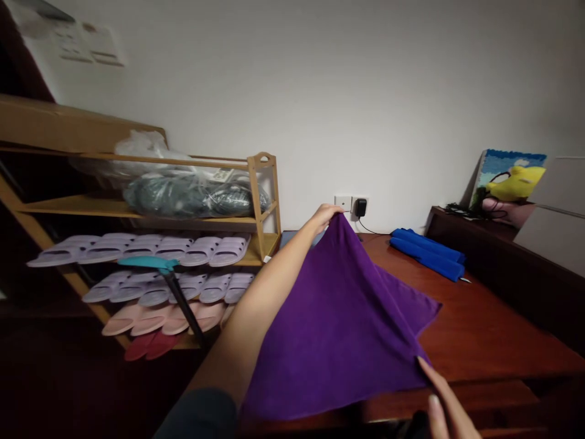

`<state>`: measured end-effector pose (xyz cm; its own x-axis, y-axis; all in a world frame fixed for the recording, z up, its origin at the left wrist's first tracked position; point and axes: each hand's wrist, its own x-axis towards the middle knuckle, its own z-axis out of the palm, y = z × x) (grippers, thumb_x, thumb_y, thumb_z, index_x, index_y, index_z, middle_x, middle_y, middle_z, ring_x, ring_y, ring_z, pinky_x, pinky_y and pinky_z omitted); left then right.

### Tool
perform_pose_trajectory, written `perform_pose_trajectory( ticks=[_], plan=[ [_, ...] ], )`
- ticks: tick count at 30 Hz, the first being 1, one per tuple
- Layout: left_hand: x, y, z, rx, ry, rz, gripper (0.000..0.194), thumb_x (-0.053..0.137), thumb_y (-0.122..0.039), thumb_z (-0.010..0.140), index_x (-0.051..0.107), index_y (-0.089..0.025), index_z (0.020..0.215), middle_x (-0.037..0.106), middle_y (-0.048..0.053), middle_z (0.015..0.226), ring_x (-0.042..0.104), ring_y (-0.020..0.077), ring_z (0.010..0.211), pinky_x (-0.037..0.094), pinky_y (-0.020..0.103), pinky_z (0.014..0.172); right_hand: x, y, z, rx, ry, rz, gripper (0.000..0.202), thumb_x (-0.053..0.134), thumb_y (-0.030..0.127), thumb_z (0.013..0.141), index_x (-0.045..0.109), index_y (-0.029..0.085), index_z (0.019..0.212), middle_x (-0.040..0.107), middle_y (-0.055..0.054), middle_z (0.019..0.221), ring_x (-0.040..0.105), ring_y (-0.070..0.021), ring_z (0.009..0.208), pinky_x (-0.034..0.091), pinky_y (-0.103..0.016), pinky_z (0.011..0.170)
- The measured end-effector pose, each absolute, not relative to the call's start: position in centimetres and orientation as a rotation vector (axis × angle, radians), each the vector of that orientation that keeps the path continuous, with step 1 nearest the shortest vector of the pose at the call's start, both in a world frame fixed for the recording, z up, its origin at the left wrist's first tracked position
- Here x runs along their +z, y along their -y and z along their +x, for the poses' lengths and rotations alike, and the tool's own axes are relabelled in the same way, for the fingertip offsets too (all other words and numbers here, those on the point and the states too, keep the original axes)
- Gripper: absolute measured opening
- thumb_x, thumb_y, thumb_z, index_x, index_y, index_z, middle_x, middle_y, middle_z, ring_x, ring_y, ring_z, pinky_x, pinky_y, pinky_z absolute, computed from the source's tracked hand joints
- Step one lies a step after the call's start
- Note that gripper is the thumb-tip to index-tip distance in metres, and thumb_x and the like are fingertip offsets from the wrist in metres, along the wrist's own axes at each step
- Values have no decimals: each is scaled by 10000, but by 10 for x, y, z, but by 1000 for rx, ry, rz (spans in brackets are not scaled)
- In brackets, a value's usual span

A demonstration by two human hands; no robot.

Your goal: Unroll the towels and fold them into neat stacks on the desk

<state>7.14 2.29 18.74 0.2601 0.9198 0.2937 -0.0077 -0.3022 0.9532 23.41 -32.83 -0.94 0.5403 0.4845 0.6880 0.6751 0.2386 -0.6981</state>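
A thin purple cloth [329, 323] hangs spread out in front of me over the wooden tabletop. My left hand [326, 214] is raised at the far side, with its fingers closed on the cloth's top corner. Down at the near right, my right hand [450, 405] has a fingertip on the cloth's edge. A taut fold runs between the two hands, and the right hand seems to grip the edge, though part of its grasp is out of sight. One more corner of the cloth points right, over the table.
A folded blue cloth [427, 253] lies on the reddish table [498, 323]. Behind is a wall socket with a black plug [361, 207]. To the left stands a wooden rack [262, 207] with several slippers [159, 247]; a turquoise-topped pole [148, 263] is before it.
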Motion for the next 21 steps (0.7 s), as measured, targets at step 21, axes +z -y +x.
perform_pose_trajectory(
  ticks=[21],
  plan=[
    [252,89,-71,1462,-714,1302,86,686,-23,701,637,-91,684,653,30,656,610,82,597,488,207,647,194,222,337,303,1018,-1134,439,842,299,549,733,126,938,708,-90,822,646,-137,671,538,-247,686]
  ],
)
